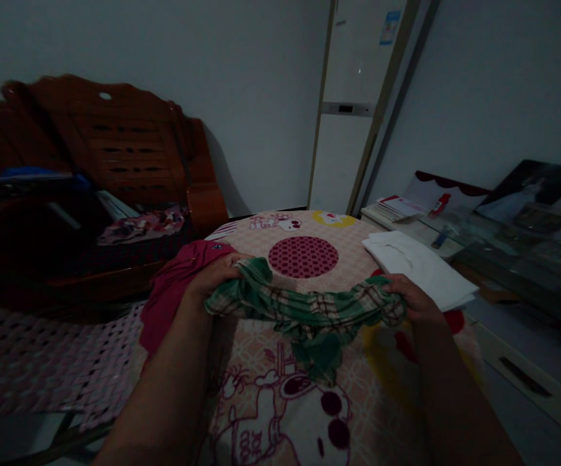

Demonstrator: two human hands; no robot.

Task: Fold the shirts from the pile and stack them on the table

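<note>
Tablecloth (309, 252), patterned | room dim | left (222, 268), right (409, 294) grips: holding green plaid cloth (304, 307)

My left hand (219, 275) grips at eleven o'clock, my right (409, 296) at one; both forearms reach forward.

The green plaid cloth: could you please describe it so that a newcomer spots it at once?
Start at the cartoon-printed tablecloth. Above it, the left hand and right hand hold the green plaid cloth by its ends. Its green checks set it apart from the plain magenta cloth and the white sheets.
</note>
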